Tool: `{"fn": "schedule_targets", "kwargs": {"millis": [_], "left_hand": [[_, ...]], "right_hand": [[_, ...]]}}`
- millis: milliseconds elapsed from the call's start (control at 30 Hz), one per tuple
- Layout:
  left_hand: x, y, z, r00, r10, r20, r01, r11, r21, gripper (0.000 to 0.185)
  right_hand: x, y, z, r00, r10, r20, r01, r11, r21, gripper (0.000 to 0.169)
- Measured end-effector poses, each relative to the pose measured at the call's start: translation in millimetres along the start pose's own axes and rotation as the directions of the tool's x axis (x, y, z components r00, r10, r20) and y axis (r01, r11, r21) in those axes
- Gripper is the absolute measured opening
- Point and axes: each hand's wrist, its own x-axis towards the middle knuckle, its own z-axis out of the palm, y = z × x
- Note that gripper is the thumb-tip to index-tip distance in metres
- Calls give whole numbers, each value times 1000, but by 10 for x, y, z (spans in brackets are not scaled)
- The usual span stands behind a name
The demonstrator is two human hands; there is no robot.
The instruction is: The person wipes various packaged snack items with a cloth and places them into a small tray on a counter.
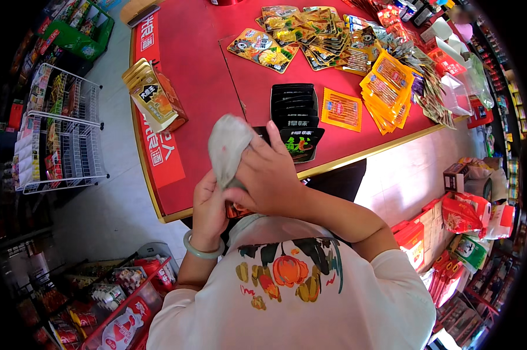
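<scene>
My left hand (211,203), with a pale bangle at the wrist, is closed around a dark snack packet (237,211), mostly hidden near my shirt. My right hand (268,175) presses a greyish-white cloth (229,146) against it, thumb low and fingers spread over the cloth. Just beyond my hands, a display box of black snack packets (295,107) stands on the red table (193,78); one packet with green lettering leans at its front. Right of the box lies an orange packet of stick snacks (341,109).
An open box of gold packets (156,98) stands at the table's left. Panda-print packets (263,50), a stack of orange packets (388,89) and clear plastic containers (456,92) fill the far right. Wire racks (66,131) stand left on the floor; red bags (464,212) sit at right.
</scene>
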Motion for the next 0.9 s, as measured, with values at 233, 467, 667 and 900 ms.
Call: {"fn": "schedule_targets", "kwargs": {"millis": [233,467,667,900], "left_hand": [[-15,138,204,993,-31,-112,14,990,-143,33],[155,168,135,983,-86,-161,8,900,-436,31],[275,187,69,975,9,-223,-102,907,-408,32],[234,200,19,990,-32,-141,-20,935,-354,33]], "right_hand": [[-72,-1,127,994,104,-25,-102,993,67,57],[-456,-93,383,949,-304,-84,292,948,-128,28],[-641,125,312,977,-186,-105,210,929,306,35],[-368,116,-1,664,710,232,-167,-162,973,35]]}}
